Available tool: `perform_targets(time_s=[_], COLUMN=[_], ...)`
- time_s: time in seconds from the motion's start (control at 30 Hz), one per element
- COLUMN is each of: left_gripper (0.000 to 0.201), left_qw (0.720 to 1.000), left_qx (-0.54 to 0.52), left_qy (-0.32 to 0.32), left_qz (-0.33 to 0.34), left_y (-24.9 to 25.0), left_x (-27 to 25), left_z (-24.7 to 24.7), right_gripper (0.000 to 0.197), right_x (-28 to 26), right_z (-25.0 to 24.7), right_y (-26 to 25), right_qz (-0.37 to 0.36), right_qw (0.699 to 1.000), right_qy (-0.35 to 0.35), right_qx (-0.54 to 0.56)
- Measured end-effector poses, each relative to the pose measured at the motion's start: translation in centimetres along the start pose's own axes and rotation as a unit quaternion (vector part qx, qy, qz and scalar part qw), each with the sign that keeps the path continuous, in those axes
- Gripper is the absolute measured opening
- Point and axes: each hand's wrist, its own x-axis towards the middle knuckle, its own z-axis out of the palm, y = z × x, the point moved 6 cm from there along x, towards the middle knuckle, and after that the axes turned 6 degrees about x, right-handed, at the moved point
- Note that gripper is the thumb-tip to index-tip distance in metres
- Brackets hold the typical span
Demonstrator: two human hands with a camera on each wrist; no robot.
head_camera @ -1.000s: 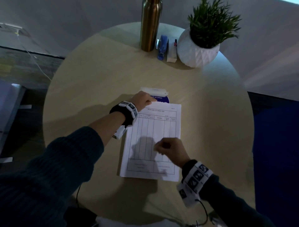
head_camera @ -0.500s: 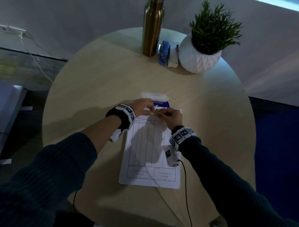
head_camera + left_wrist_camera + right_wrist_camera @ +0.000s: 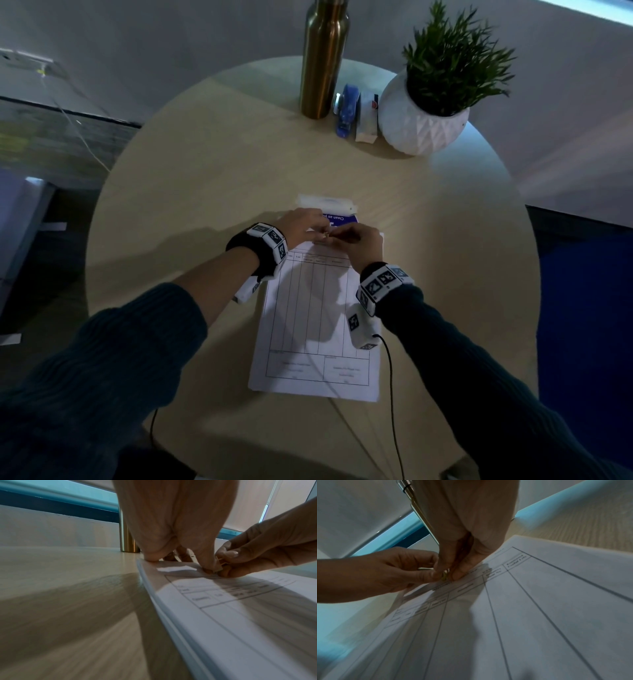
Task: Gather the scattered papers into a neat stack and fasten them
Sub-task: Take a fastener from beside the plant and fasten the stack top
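On the round pale wooden table point(image 3: 212, 178), a neat stack of white printed forms with ruled columns point(image 3: 308, 318) lies lengthwise in front of the person, its sheets squared so that the left edge shows as one even layered band in the left wrist view. Both hands meet at the far edge of the stack, near its middle. The left hand point(image 3: 301, 228) has its fingertips point(image 3: 151, 557) pressed down on the far left part of the top sheet, and its thumb and forefinger close on the paper edge beside the other hand. The right hand point(image 3: 359, 245) pinches a small gold-coloured metal paper clip point(image 3: 444, 576) between thumb and forefinger, right at the far edge of the stack and touching the left hand's fingers; whether the clip is already seated over the sheets cannot be told. Just beyond the stack lies a blue and white packet with printed lettering point(image 3: 337, 212), partly under the hands. Well beyond it, near the table's far rim, a tall brass-coloured metal bottle point(image 3: 323, 61), a blue stapler point(image 3: 347, 109), a small white box point(image 3: 367, 118) and a white faceted pot holding a green plant point(image 3: 423, 125) stand in a row, close together.
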Motion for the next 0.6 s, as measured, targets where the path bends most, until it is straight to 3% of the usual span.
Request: perform_targets(time_s=[0.13,0.3,0.43,0.6], left_gripper=[0.011,0.033,0.015,0.011], left_qw=[1.0,0.994,0.993,0.992], left_qx=[-0.026,-0.085,-0.059,-0.031], left_qy=[0.016,0.035,0.057,0.05], left_qz=[0.002,-0.053,-0.087,-0.114], left_y=[-0.2,-1.1,-1.0,-0.9], left_x=[0.0,-0.3,-0.1,0.3], left_z=[0.0,-0.2,-0.4,-0.4], right_gripper=[0.015,0.011,0.012,0.01], right_x=[0.7,1.4,2.4,2.7], right_z=[0.3,0.2,0.5,1.4], right_y=[-1.1,-2.8,-3.4,-4.6], right_qz=[-0.049,-0.095,-0.117,-0.16], right_qw=[0.996,0.99,0.971,0.927], right_qy=[0.001,-0.025,-0.067,-0.116], right_qx=[-0.07,-0.106,-0.199,-0.318])
